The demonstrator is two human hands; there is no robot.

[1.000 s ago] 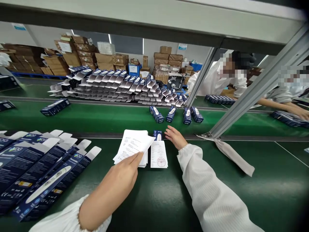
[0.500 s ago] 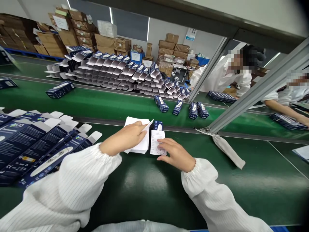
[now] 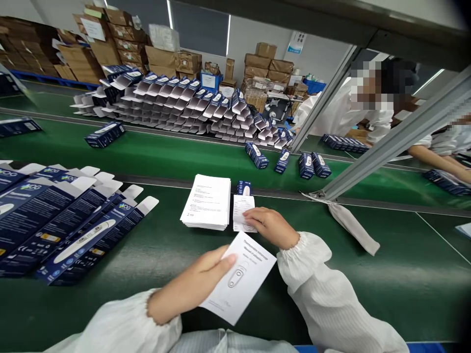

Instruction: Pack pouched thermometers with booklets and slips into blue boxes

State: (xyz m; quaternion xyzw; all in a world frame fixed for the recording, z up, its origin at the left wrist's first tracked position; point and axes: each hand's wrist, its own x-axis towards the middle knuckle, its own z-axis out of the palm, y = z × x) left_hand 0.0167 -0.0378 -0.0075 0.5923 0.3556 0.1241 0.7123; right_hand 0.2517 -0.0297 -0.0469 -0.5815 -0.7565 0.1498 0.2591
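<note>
A white instruction leaflet with a thermometer drawing is held tilted over the bench by my left hand, thumb on its front. My right hand rests on a small stack of printed slips, its fingertips closed on the top slip. To the left of the slips lies a thick stack of white leaflets. Just behind the slips a small dark blue thermometer box shows, partly covered by them.
Open-flapped blue boxes are piled at the left. Beyond, several boxes lie on a green belt, with a large pile of open boxes behind. A metal post slants at the right; a co-worker is beyond it.
My left hand has lifted a leaflet off the stack and brought it nearer to me. My right hand's fingers have closed on the top slip. Boxes on the far belt have shifted right.
</note>
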